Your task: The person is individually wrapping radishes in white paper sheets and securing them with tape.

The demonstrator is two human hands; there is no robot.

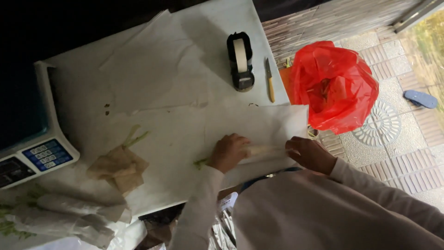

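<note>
My left hand (229,152) presses on a roll of white paper (266,150) wrapped around green stems, whose ends (200,163) stick out to the left. My right hand (310,153) grips the right end of the same roll. The roll lies on a large white paper sheet (185,134) near the table's front edge.
A black tape dispenser (240,60) and a small knife (269,81) lie at the back. A red plastic bag (333,85) hangs off the right side. A weighing scale (32,148) stands on the left, with wrapped bundles (64,215) and brown paper with stems (118,166) nearby.
</note>
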